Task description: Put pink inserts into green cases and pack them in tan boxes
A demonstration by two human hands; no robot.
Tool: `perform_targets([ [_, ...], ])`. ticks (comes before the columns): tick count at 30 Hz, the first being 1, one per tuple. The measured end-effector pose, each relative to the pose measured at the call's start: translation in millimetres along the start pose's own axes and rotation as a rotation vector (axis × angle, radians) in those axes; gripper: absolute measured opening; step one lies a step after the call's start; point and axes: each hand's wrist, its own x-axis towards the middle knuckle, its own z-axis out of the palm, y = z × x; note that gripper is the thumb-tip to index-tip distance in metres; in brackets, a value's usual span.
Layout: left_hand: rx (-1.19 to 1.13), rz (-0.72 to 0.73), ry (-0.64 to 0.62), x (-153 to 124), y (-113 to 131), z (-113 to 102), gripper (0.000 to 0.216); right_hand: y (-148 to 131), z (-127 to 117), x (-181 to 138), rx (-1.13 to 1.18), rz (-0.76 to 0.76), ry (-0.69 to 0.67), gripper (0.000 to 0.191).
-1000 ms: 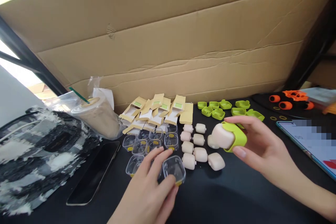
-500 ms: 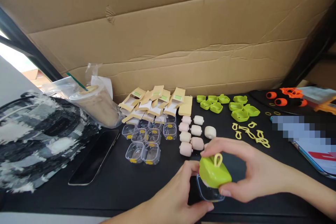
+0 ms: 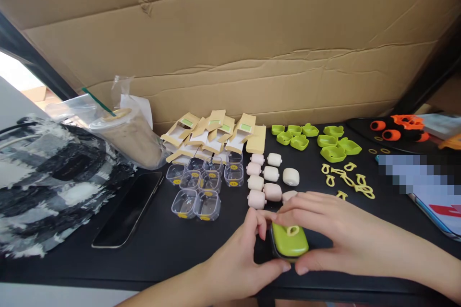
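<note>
My two hands meet low on the black table [image 3: 151, 259] around one small piece: a lime-green cap with a yellow loop [image 3: 289, 239] sitting in a clear plastic box. My left hand [image 3: 240, 261] pinches its left side and front. My right hand [image 3: 333, 235] curls over it from the right, fingers above and thumb below. Just behind lie several cream-pink rounded blocks [image 3: 268, 180], several clear plastic boxes [image 3: 201, 184], loose green caps [image 3: 317, 140] and yellow loops [image 3: 347, 180].
A big cardboard sheet [image 3: 230, 48] walls the back. At left lie a black-and-white fluffy bag [image 3: 46, 177], a bagged iced drink [image 3: 126, 132] and a dark phone [image 3: 127, 208]. Folded tan cartons [image 3: 212, 136] are stacked centre-back. Orange parts [image 3: 396, 127] and a tablet [image 3: 439, 206] sit right.
My left hand picked a clear box from the group and brought it forward. My right hand brought the green-capped piece down into it, and both hands now press it low on the table.
</note>
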Motion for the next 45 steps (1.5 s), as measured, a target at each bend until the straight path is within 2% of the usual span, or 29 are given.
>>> perform_targets([
  [5, 0.012, -0.041, -0.019, 0.5, 1.6, -2.0, 0.042, -4.1, 1.7, 0.6, -0.011, 0.065, -0.041, 0.048],
  [10, 0.048, -0.047, -0.036, 1.7, 0.0, -0.8, 0.039, -7.6, 7.6, 0.1, 0.008, 0.093, -0.053, 0.043],
  [14, 0.047, 0.084, 0.02, 0.3, 6.6, -5.5, 0.05, 2.9, -16.8, -1.0, 0.081, 0.078, 0.065, 0.048],
  [17, 0.207, 0.217, 0.158, 10.5, 26.2, -24.4, 0.04, 29.7, -48.5, 2.3, -0.047, 0.186, 0.275, 0.041],
  [19, 0.467, 0.25, 0.223, 31.2, 43.3, -44.3, 0.028, 54.9, -63.1, 7.8, -0.186, 0.304, 0.308, 0.044],
  [21, 0.868, 0.15, 0.24, 63.9, 57.8, -66.1, 0.026, 80.3, -66.7, 14.4, -0.231, 0.353, 0.304, 0.046],
  [24, 1.005, 0.053, 0.308, 123.5, 66.0, -94.1, 0.032, 108.3, -54.8, 21.4, -0.251, 0.373, 0.24, 0.045],
  [27, 1.064, -0.084, 0.393, 172.6, 59.3, -111.0, 0.034, 120.1, -39.0, 21.3, -0.242, 0.373, 0.18, 0.036],
  [30, 1.053, -0.169, 0.432, 196.6, 48.0, -116.3, 0.035, 121.2, -32.9, 16.9, -0.24, 0.373, 0.184, 0.037],
  [34, 0.975, -0.143, 0.454, 197.7, 39.9, -111.8, 0.034, 115.7, -38.0, 13.9, -0.234, 0.372, 0.294, 0.052],
  [41, 0.607, 0.124, 0.543, 170.1, 53.8, -94.7, 0.041, 95.7, -38.6, 25.0, -0.134, 0.282, 0.597, 0.038],
  [43, 0.429, 0.209, 0.575, 154.1, 56.9, -86.1, 0.044, 84.7, -31.9, 28.6, -0.1, 0.23, 0.623, 0.041],
  [45, 0.233, 0.243, 0.578, 133.1, 56.7, -75.2, 0.042, 72.2, -21.9, 31.2, -0.075, 0.17, 0.607, 0.056],
])
